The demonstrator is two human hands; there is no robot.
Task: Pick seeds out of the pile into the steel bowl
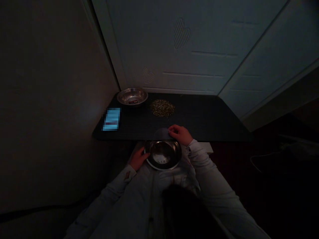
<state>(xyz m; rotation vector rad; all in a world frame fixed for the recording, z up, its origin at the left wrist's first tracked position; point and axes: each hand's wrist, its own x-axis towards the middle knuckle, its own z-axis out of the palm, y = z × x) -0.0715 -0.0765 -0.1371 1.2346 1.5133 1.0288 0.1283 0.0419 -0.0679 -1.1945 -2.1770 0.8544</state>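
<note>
A steel bowl (pixel 163 159) rests on my lap, just below the front edge of the dark table (pixel 199 116). Its left rim is in the grip of my left hand (pixel 139 158), thumb on the inside. My right hand (pixel 181 134) is at the table's front edge, its fingers pinching a thin, rounded, greyish sheet (pixel 161 133) that looks translucent. Farther back on the tabletop lies a flat heap of mixed grains or seeds (pixel 162 108). A few small specks show inside the bowl, too small to name.
A second steel bowl (pixel 132 96) with a label inside stands at the table's back left. In front of it lies a lit, blurred-out phone-like screen (pixel 112 119). A pale panel with hearts (pixel 149 81) rises behind the table, and a wall (pixel 62 99) borders the left.
</note>
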